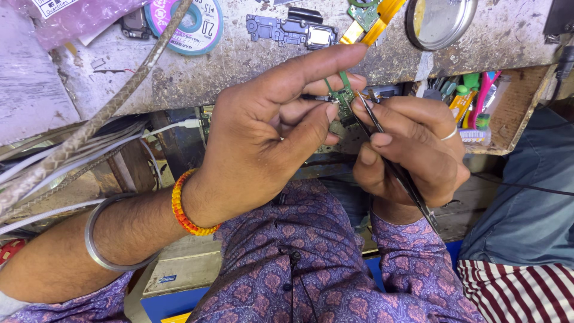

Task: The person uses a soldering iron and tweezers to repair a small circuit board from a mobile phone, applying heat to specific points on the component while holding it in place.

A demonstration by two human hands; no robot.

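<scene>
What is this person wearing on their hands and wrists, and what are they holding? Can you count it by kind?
Metal bangle on the left arm: 1
Orange and yellow bead bracelet on the left wrist: 1
Silver ring on the right hand: 1
Small green circuit board in the left hand: 1
Black tweezers in the right hand: 1
Total: 5

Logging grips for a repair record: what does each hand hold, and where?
Left hand pinches the small green circuit board by its edge; right hand grips the tweezers mid-shaft.
</scene>
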